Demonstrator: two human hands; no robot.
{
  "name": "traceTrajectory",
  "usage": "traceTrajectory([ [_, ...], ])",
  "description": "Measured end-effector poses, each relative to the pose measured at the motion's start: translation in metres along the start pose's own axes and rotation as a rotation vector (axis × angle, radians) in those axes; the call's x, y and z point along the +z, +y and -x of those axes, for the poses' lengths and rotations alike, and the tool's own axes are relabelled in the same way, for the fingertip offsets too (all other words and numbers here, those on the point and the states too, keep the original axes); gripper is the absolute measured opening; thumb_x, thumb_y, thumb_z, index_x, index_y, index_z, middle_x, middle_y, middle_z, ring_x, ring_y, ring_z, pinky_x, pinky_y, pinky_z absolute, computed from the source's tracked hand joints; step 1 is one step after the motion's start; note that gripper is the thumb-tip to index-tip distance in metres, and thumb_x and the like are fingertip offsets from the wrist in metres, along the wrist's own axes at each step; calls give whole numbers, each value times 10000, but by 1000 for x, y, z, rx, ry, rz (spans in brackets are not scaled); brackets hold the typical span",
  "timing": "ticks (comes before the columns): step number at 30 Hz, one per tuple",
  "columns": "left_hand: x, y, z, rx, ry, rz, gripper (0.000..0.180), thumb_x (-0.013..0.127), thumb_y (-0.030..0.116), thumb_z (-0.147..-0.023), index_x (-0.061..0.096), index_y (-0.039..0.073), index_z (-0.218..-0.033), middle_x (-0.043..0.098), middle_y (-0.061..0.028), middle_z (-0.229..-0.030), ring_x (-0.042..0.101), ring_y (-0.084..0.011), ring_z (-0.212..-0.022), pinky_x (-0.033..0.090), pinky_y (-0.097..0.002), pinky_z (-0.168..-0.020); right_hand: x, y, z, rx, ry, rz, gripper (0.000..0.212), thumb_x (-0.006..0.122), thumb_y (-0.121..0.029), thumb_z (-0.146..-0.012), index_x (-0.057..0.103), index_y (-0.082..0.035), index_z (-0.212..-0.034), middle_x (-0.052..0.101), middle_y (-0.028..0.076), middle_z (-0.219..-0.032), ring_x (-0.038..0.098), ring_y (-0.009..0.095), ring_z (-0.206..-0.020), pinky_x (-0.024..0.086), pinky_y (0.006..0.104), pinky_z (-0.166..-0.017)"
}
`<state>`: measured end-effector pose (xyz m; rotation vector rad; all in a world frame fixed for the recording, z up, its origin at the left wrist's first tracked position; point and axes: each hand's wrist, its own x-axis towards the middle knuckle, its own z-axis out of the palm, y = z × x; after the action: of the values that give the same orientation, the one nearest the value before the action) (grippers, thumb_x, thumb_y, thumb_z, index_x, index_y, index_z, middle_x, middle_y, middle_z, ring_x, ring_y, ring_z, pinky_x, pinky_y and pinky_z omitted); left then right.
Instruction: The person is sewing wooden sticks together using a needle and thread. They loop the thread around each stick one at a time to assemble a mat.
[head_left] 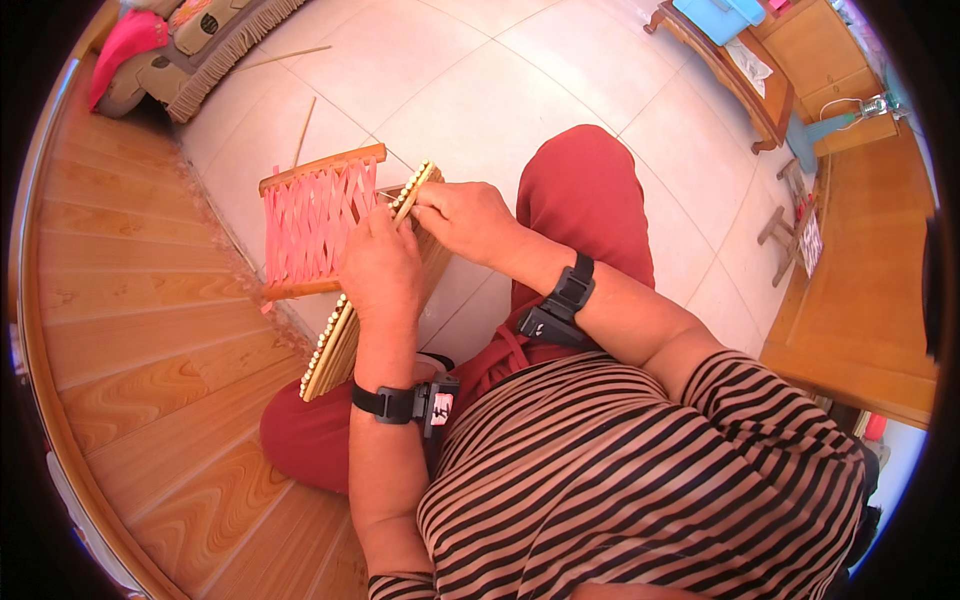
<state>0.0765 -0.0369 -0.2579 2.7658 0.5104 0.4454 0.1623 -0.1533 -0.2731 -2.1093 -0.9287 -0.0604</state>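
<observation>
A mat of pale yellow stalks (335, 350) stands slanted on edge over my lap, its round white cut ends lined up along one side. My left hand (382, 262) is closed, fingers bent over the mat's edge near its upper end. My right hand (468, 218) is pinched at the same edge, just right of the left fingertips. A thin, light sliver shows by the left fingertips, too small to name. Just beyond my left hand stands a low stool (310, 220) with a wooden frame and a seat of crossed pink strips.
Two loose stalks lie on the tiled floor, one a thin stalk (304, 132) behind the stool. A sofa (200, 60) is at the far left, wood-look flooring (150, 350) at left. On the right are a wooden table (850, 280), a small stool (785, 235) and a blue bin (718, 18).
</observation>
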Motion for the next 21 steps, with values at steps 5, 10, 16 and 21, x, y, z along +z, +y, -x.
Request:
traceTrajectory([
  [5, 9, -1, -3, -13, 124, -45, 252, 635, 272, -869, 592, 103, -1051, 651, -139, -885, 633, -367, -792, 497, -495, -653, -5, 10, -8, -178, 32, 106, 170, 550, -225, -840, 560, -107, -719, 612, 89, -638, 608, 310, -589, 457, 432, -509],
  [10, 4, -6, -14, -76, 146, -50, 201, 638, 270, -852, 603, 88, -931, 632, -140, -776, 612, -355, -722, 480, -501, -628, -13, 31, 15, -254, -2, 101, 162, 565, -211, -813, 532, -110, -691, 585, 73, -605, 586, 304, -561, 450, 422, -497],
  [16, -7, -9, -23, -294, -13, -20, 312, 653, 337, -870, 642, 131, -1104, 692, -152, -926, 661, -351, -863, 500, -473, -698, -28, 34, 27, -120, 93, -311, 179, 588, -192, -878, 589, -44, -778, 604, 130, -717, 582, 317, -613, 478, 383, -582],
  [21, -1, -14, -19, -246, -3, 153, 350, 649, 324, -876, 631, 166, -1188, 698, -141, -964, 664, -333, -887, 500, -429, -781, -38, 8, 8, 115, 0, -469, 111, 611, -127, -886, 644, -26, -853, 604, 98, -672, 569, 158, -585, 470, 287, -576],
])
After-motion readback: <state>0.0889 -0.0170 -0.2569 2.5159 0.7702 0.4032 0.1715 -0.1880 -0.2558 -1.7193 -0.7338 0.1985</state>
